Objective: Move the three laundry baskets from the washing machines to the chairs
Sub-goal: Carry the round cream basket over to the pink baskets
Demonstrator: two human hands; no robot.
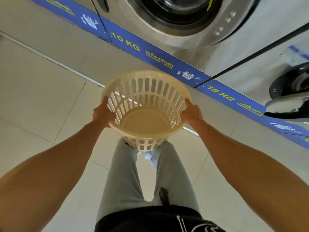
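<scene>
While the washing machine (192, 22) looms ahead, left hand (103, 114) and right hand (191, 113) grip the basket (145, 121) rim.

Open tiled floor (41, 91) to the left and behind, free for passage. Ahead and to the right, blocked by the row of washing machines (192, 36) with its blue base strip (150, 52). Further right, narrowed by an open machine door (287, 102) jutting out over the floor.

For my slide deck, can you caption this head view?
Both hands, left and right, hold an empty cream laundry basket by its rim before the 10 KG washer.
</scene>
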